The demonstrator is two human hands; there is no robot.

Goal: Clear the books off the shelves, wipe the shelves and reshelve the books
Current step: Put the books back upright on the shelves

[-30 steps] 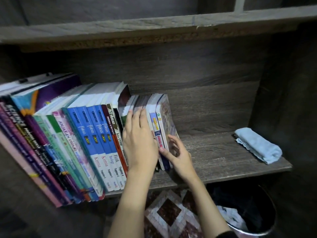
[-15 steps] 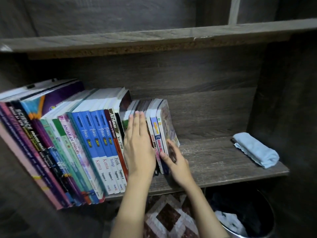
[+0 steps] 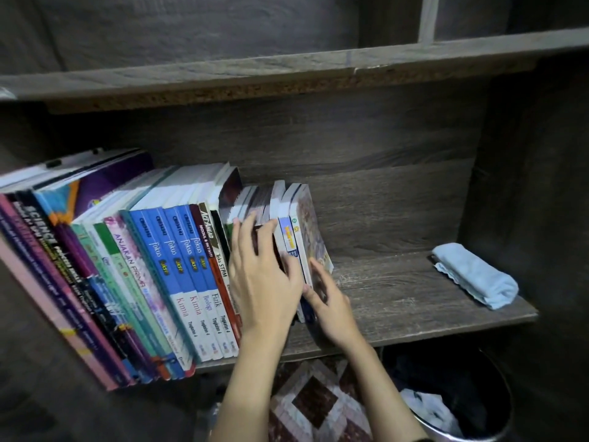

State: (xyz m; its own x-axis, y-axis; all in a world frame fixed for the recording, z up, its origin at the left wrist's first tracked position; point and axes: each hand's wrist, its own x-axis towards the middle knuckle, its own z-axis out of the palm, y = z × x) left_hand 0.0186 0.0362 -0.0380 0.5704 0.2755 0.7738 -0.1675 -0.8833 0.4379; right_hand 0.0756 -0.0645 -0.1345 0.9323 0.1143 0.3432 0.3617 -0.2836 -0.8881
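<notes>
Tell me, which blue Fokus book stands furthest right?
The one labelled Fizik, beside the dark red spine; the others read Kimia, Kimia and Biologi.

Was a dark wood-grain shelf (image 3: 398,298), loaded along its left half with a row of books (image 3: 178,266) standing spines outward and leaning left, smaller ones at the right end; bore a folded light-blue cloth (image 3: 475,275) near its right edge, well apart from the row

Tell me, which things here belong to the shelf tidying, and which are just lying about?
Part of the job: books, shelf, folded blue cloth, left hand and right hand, both on the books.
Just lying about: bin below the shelf, patterned mat on the floor.
</notes>
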